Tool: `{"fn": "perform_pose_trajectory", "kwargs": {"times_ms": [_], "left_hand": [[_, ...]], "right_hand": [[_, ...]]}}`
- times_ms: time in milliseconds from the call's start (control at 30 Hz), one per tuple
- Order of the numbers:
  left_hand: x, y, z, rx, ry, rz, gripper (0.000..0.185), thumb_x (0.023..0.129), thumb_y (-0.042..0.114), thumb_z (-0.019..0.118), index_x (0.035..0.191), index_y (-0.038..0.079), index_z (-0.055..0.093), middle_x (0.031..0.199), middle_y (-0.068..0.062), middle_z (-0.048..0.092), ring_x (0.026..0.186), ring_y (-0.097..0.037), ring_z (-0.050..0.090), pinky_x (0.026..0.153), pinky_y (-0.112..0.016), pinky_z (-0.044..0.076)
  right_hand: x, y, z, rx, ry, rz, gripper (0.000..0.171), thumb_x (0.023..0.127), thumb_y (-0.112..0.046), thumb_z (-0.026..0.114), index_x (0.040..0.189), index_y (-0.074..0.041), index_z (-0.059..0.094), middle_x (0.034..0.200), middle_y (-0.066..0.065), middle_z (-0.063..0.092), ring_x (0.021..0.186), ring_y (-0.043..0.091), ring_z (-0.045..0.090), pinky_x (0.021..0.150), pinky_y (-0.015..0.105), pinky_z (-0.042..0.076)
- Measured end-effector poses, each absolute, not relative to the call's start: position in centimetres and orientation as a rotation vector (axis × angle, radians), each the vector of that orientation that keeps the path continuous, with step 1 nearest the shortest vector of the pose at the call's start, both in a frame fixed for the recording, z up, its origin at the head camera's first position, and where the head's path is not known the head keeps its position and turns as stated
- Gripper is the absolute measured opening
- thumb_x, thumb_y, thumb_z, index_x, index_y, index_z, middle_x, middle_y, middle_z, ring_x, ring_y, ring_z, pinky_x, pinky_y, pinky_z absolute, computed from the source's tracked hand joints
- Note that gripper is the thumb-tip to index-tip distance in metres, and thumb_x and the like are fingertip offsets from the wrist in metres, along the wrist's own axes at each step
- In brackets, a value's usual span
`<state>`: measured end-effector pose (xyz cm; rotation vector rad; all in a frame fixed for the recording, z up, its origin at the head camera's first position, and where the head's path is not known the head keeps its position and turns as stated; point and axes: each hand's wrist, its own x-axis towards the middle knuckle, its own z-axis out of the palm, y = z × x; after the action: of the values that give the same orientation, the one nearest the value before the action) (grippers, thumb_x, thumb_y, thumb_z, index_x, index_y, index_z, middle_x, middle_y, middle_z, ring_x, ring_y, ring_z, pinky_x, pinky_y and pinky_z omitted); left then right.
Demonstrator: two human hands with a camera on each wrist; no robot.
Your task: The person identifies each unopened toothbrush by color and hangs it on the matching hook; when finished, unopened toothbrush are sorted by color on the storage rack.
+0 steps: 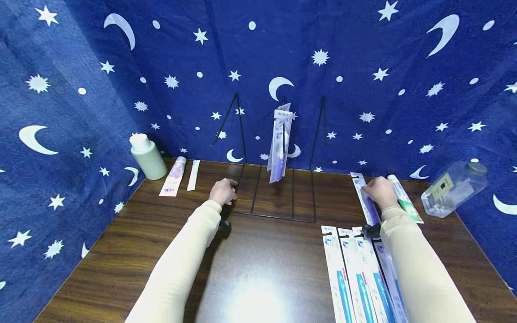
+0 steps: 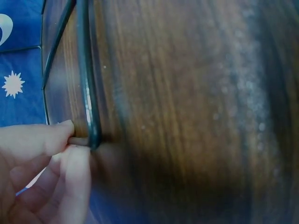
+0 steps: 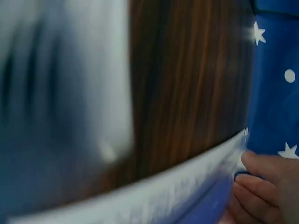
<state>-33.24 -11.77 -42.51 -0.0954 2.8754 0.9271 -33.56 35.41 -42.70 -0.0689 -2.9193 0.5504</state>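
Observation:
A black wire rack (image 1: 252,197) stands at the middle of the table, with several packaged toothbrushes (image 1: 278,148) hanging from its middle hook. With thumb and fingers, my left hand (image 1: 224,191) pinches the left side of the rack's base; the left wrist view shows the dark wire (image 2: 88,93) at the fingertips. On the right, my right hand (image 1: 381,193) pinches the upper part of a purple packaged toothbrush (image 1: 367,204), whose lower end is hidden by my wrist. In the right wrist view the package (image 3: 159,198) runs up to the fingertips.
Several blue packaged toothbrushes (image 1: 343,287) lie in a row at the front right. A green-and-white toothpaste tube (image 1: 408,202) and a clear jar (image 1: 452,190) are beyond my right hand. At the back left are a pale green bottle (image 1: 149,159), a pinkish tube (image 1: 174,177) and a narrow white packet (image 1: 193,176).

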Motion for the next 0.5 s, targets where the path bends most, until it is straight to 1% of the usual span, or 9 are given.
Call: {"fn": "perform_pose_trajectory", "kwargs": {"times_ms": [100, 200, 300, 433, 500], "left_hand": [[-33.2, -11.8, -42.6, -0.11, 2.859, 0.946, 0.049, 0.074, -0.002, 0.068, 0.122, 0.006, 0.063, 0.085, -0.006, 0.066, 0.05, -0.012, 0.063, 0.046, -0.02, 0.054], [-33.5, -11.8, -43.0, -0.111, 2.85, 0.963, 0.05, 0.073, -0.002, 0.067, 0.122, 0.006, 0.064, 0.083, -0.005, 0.065, 0.048, -0.01, 0.061, 0.045, -0.02, 0.053], [-33.7, -11.8, -43.3, -0.122, 2.84, 0.982, 0.05, 0.073, -0.003, 0.068, 0.121, 0.006, 0.064, 0.083, -0.005, 0.065, 0.047, -0.01, 0.06, 0.045, -0.02, 0.054], [-33.8, -11.8, -43.4, -0.134, 2.829, 1.005, 0.05, 0.073, -0.003, 0.069, 0.121, 0.006, 0.064, 0.085, -0.006, 0.065, 0.049, -0.011, 0.061, 0.045, -0.02, 0.054], [-33.8, -11.9, -43.4, -0.136, 2.831, 1.006, 0.049, 0.073, -0.003, 0.069, 0.121, 0.006, 0.064, 0.085, -0.006, 0.065, 0.049, -0.011, 0.061, 0.045, -0.02, 0.054]], "right_hand": [[-33.7, 35.0, -42.7, -0.153, -2.919, 0.54, 0.02, 0.077, -0.015, 0.062, 0.072, 0.004, 0.067, 0.064, 0.018, 0.062, 0.057, 0.032, 0.056, 0.044, 0.04, 0.044], [-33.9, 34.8, -42.5, -0.198, -2.933, 0.524, 0.021, 0.078, -0.016, 0.062, 0.075, 0.004, 0.068, 0.069, 0.021, 0.063, 0.062, 0.036, 0.058, 0.047, 0.044, 0.046], [-34.1, 34.7, -42.4, -0.203, -2.941, 0.495, 0.022, 0.078, -0.017, 0.062, 0.075, 0.004, 0.068, 0.072, 0.024, 0.064, 0.065, 0.04, 0.059, 0.048, 0.047, 0.047], [-34.5, 34.6, -42.4, -0.218, -2.942, 0.477, 0.023, 0.077, -0.018, 0.062, 0.065, 0.001, 0.065, 0.069, 0.024, 0.062, 0.063, 0.04, 0.058, 0.047, 0.047, 0.046], [-34.7, 34.4, -42.4, -0.212, -2.938, 0.481, 0.024, 0.077, -0.017, 0.061, 0.059, -0.001, 0.062, 0.065, 0.022, 0.06, 0.06, 0.039, 0.057, 0.045, 0.047, 0.045]]}}
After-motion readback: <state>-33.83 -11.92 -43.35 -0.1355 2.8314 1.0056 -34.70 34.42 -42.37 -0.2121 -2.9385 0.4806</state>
